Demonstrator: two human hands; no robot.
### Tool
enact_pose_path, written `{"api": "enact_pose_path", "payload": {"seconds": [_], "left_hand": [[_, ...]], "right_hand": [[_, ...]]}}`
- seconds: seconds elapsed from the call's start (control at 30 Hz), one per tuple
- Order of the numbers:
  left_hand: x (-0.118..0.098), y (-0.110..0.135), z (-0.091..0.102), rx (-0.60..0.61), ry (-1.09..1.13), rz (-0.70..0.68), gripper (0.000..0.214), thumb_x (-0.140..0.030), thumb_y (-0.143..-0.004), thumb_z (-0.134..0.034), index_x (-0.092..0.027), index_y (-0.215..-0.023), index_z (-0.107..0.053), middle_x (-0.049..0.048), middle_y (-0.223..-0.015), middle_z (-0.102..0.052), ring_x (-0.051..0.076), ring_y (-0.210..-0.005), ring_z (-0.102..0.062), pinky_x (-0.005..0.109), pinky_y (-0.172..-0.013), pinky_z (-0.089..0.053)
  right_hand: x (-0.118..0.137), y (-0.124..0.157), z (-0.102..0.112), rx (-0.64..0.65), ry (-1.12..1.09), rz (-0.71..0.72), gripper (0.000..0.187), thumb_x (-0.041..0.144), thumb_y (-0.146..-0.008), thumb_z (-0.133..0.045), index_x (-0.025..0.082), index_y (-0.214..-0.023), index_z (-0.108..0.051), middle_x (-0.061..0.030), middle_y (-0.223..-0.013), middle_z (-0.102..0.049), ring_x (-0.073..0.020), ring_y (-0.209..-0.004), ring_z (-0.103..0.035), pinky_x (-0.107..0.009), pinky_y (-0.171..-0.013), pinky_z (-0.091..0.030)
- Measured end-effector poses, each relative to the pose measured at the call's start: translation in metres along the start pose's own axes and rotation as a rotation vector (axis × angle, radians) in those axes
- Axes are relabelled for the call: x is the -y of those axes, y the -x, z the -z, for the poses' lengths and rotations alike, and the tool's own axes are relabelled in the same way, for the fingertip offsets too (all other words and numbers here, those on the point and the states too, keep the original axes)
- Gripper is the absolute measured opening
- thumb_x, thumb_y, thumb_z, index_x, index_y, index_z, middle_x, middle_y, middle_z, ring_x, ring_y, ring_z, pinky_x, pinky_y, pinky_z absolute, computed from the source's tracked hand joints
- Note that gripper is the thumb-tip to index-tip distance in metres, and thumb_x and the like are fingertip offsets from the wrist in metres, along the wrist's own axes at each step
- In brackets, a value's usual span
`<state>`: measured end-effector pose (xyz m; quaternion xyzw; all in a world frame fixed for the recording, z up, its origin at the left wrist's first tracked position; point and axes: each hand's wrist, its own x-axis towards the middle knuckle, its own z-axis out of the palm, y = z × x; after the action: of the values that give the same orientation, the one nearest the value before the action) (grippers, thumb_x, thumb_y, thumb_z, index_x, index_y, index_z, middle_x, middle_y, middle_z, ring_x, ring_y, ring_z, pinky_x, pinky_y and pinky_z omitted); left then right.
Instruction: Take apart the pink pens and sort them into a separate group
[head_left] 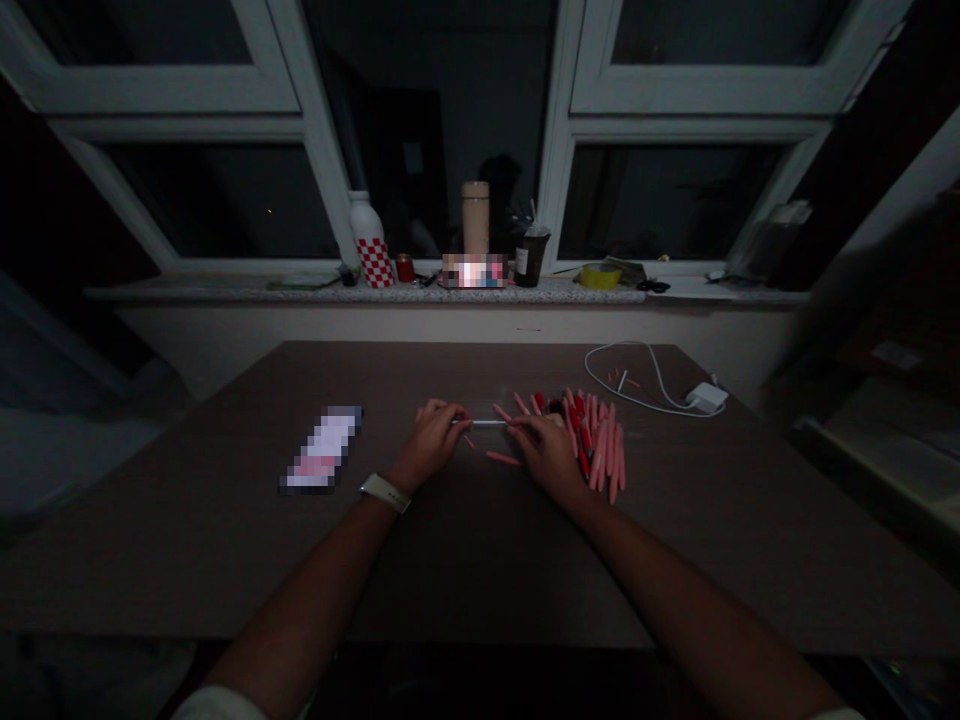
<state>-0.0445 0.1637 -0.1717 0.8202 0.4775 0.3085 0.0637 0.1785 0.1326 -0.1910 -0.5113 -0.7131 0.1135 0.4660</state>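
Between my two hands stretches a thin whitish rod (489, 423), which looks like a pen refill. My left hand (431, 442) pinches its left end, and a small pink piece (469, 440) shows just below those fingers. The fingers of my right hand (549, 455) close on the other end. A loose pink pen part (502, 458) lies on the table between the hands. Right beside my right hand is a pile of pink pens (611, 455), with a few red pens (583, 460) among them. Dim light hides the finer detail.
A phone (322, 450) lies on the table (480, 560) at left. At the back right are a white charger (705, 398) with its looped cable and small pen parts. The windowsill (315, 290) holds a checkered bottle (373, 245), a tan tumbler (475, 215) and yellow tape (600, 276).
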Motion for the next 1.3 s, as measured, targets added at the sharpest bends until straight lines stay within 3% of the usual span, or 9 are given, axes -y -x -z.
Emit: {"api": "enact_pose_path", "payload": {"seconds": [0.43,0.67,0.83,0.97,1.1,1.3], "left_hand": [[-0.0019,0.0005,0.0026,0.004,-0.012,0.003,0.019,-0.034,-0.094,-0.05,-0.02,-0.096,-0.062,0.0055,-0.096,-0.063,0.023,-0.101,-0.049,0.037,-0.088,-0.035],[-0.0049,0.001,0.0046,0.016,-0.008,-0.038,0.018,-0.034,-0.093,-0.051,-0.022,-0.095,-0.065,0.0039,-0.097,-0.066,0.022,-0.101,-0.048,0.036,-0.089,-0.034],[-0.0056,0.0013,0.0045,0.005,0.029,-0.061,0.018,-0.036,-0.091,-0.055,-0.023,-0.096,-0.066,0.0036,-0.098,-0.067,0.022,-0.101,-0.048,0.036,-0.091,-0.034],[-0.005,0.002,0.0036,0.062,0.016,-0.088,0.02,-0.036,-0.091,-0.055,-0.024,-0.1,-0.068,0.0041,-0.102,-0.069,0.024,-0.103,-0.047,0.039,-0.093,-0.032],[-0.0052,0.0035,0.002,0.124,-0.011,-0.151,0.022,-0.033,-0.093,-0.053,-0.024,-0.106,-0.069,0.0053,-0.106,-0.069,0.024,-0.104,-0.046,0.044,-0.096,-0.028],[-0.0098,0.0051,0.0017,0.113,-0.018,-0.163,0.022,-0.031,-0.093,-0.051,-0.025,-0.106,-0.068,0.0053,-0.104,-0.069,0.024,-0.103,-0.048,0.047,-0.098,-0.027]], "right_hand": [[-0.0013,-0.0003,0.0003,-0.027,0.006,0.026,0.02,0.031,-0.089,-0.057,0.021,-0.098,-0.072,-0.0073,-0.091,-0.071,-0.0242,-0.092,-0.056,-0.034,-0.079,-0.042],[0.0035,0.0009,0.0043,0.028,0.013,0.046,0.02,0.029,-0.09,-0.057,0.023,-0.097,-0.074,-0.0074,-0.095,-0.071,-0.0243,-0.095,-0.056,-0.037,-0.085,-0.041],[0.0055,0.0014,0.0038,0.027,0.006,0.016,0.02,0.026,-0.089,-0.059,0.022,-0.102,-0.073,-0.008,-0.093,-0.07,-0.0238,-0.094,-0.056,-0.034,-0.08,-0.043],[0.0061,0.0007,0.0036,0.01,-0.001,0.016,0.02,0.024,-0.087,-0.062,0.02,-0.104,-0.072,-0.0078,-0.089,-0.07,-0.0229,-0.088,-0.055,-0.032,-0.077,-0.045],[0.005,0.0004,0.002,-0.019,-0.062,0.041,0.02,0.025,-0.085,-0.065,0.02,-0.104,-0.071,-0.0067,-0.085,-0.069,-0.0226,-0.086,-0.056,-0.033,-0.076,-0.047],[0.0038,0.0025,-0.0032,-0.071,-0.207,-0.008,0.021,0.029,-0.085,-0.066,0.019,-0.103,-0.07,-0.0082,-0.09,-0.064,-0.0207,-0.085,-0.062,-0.035,-0.08,-0.051]]}}
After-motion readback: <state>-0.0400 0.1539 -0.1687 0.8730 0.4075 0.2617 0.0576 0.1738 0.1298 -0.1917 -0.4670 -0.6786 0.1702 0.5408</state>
